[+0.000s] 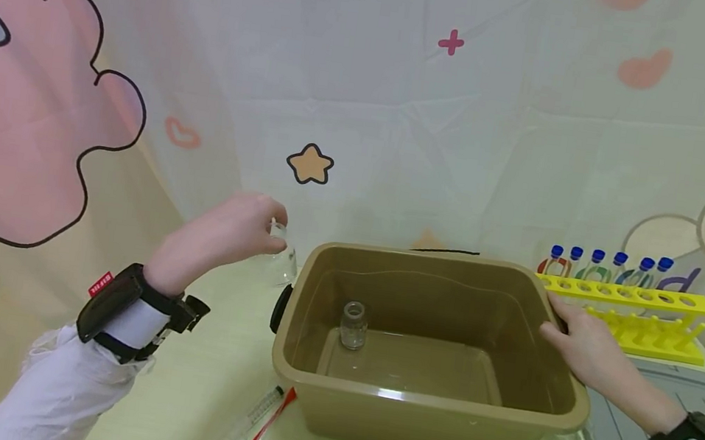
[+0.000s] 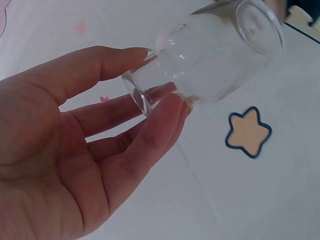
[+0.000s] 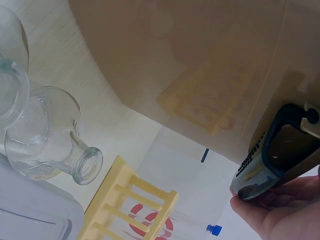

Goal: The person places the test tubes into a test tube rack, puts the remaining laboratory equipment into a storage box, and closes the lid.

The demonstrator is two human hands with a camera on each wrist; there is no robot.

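My left hand (image 1: 230, 231) pinches a clear glass bottle (image 2: 212, 57) by its neck, between thumb and fingers. The bottle (image 1: 284, 268) is tilted, its base pointing away from the palm, just left of the brown plastic bin (image 1: 468, 409). Inside that bin, a small glass bottle (image 1: 353, 330) stands upright toward the left. My right hand (image 1: 590, 346) grips the bin's right rim. In the right wrist view, the fingers of my right hand (image 3: 287, 212) meet the end of a dark handle (image 3: 267, 160) on the bin's side.
Behind the right hand stands a yellow test tube rack (image 1: 658, 338) with several blue-capped tubes (image 1: 597, 258). A grey lid or tray (image 1: 684, 390) lies at the right. Glass flasks (image 3: 45, 130) stand beside the bin. A syringe-like tube (image 1: 257, 410) and a red stick (image 1: 266, 428) lie in front.
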